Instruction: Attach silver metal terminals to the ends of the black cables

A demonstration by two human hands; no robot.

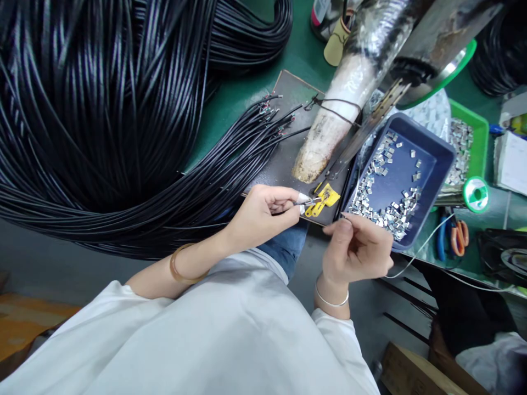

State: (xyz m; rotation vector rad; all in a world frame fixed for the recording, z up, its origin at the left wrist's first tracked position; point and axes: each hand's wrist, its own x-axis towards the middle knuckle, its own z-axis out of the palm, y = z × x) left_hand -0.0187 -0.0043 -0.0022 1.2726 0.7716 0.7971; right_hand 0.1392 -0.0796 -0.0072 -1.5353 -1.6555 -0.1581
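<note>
My left hand [275, 211] pinches the end of a black cable [284, 209], with white covers on the fingertips. A small metallic tip sticks out of that pinch, over a yellow fixture [323, 201] at the front of the dark board [284, 159]. My right hand [357, 246] is closed, thumb against forefinger, just right of the board and near the blue tray [436, 181]. Something tiny shows at its fingertips, too small to name. Many small metal connector shells [364, 192] lie in the blue tray.
Large bundles of black cable [102, 109] fill the left; stripped cable ends [274, 112] rest on the board. A plastic-wrapped tube [333, 120] hangs over it. Rightward are a green tray [481, 142], a solder spool [476, 194] and orange-handled pliers [459, 238]. Another person sits lower right.
</note>
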